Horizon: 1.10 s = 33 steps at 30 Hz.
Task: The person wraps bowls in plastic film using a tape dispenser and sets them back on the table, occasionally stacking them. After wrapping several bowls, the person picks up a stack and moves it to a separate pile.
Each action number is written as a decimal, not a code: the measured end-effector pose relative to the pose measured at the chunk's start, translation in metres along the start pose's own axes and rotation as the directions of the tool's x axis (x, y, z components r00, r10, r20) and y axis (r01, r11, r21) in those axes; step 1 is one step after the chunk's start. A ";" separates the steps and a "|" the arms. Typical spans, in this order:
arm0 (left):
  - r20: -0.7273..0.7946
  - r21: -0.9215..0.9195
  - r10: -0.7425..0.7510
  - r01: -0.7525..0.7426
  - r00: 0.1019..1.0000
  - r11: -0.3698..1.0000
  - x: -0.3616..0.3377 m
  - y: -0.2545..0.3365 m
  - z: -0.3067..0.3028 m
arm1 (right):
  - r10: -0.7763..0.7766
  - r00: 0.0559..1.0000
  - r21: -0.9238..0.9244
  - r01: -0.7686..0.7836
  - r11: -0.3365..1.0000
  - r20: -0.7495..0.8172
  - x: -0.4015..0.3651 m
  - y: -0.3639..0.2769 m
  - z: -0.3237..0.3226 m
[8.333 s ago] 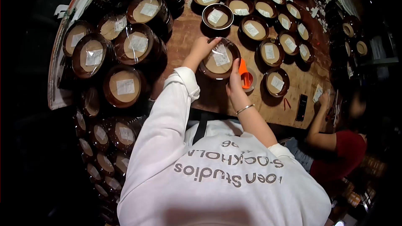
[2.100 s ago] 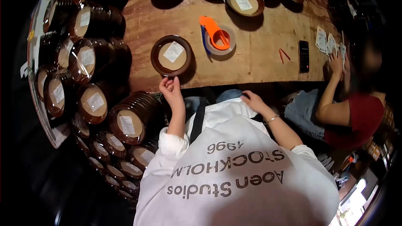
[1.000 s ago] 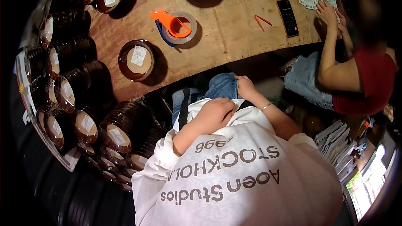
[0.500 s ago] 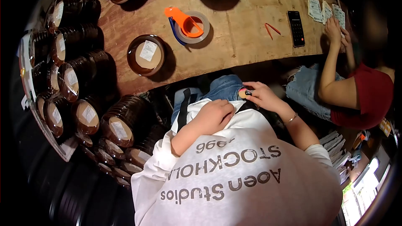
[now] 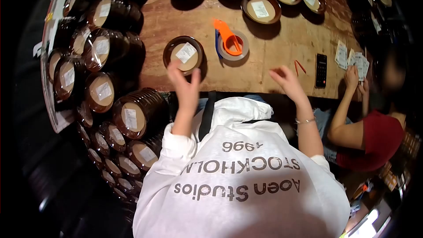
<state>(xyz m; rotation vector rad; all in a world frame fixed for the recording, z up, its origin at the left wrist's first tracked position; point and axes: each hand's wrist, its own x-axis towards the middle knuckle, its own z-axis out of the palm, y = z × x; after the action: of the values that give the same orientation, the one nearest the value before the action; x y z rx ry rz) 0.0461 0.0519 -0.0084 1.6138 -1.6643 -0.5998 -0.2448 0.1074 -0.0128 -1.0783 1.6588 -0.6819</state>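
Observation:
My left hand (image 5: 184,83) is raised over the near edge of the table (image 5: 150,72), its thumb and fingers apart, with nothing in it. Its fingertips overlap the lower rim of a brown bowl (image 5: 190,62) that has a white label (image 5: 186,52) in it; whether they touch cannot be made out. Farther right, my right hand (image 5: 287,82) hangs over the table edge, empty, fingers apart. Between the hands and farther back lies a tape roll (image 5: 242,57) with an orange tape dispenser (image 5: 229,37) on it.
Labelled bowls (image 5: 261,9) stand along the back. Stacks of wrapped bowls (image 5: 132,117) crowd the left. Right of centre are an orange V-shaped tool (image 5: 300,67) and a phone (image 5: 321,71). A co-worker in a red top (image 5: 374,139) holds paper labels (image 5: 360,65) at the right.
Both my hands have risen from my lap and moved forward to the table, and the small item by my right hand is out of sight. The view has shifted, showing more bowls at the back.

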 end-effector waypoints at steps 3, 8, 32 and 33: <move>-0.204 -0.034 -0.331 0.332 0.921 0.943 0.018 -0.071 -0.006 | -0.101 0.982 -0.030 0.097 0.995 -0.160 0.067 -0.004 0.047; -0.094 -0.114 -0.559 0.549 0.824 0.828 0.022 -0.156 0.024 | 0.023 0.966 -0.292 -0.101 0.951 -0.259 0.137 0.014 0.095; 0.191 -0.452 -0.462 0.496 0.866 0.742 0.028 -0.138 0.094 | -0.323 0.928 -0.640 0.135 0.756 -0.186 0.091 0.006 0.085; 0.153 -0.417 -0.474 0.491 0.867 0.765 0.025 -0.135 0.096 | -0.321 0.929 -0.641 0.132 0.756 -0.187 0.090 0.008 0.090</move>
<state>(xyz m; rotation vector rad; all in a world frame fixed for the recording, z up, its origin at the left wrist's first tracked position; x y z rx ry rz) 0.0606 -0.0020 -0.1662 1.6802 -1.0077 -1.1864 -0.1723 0.0362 -0.0889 -1.7475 2.1004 -0.4580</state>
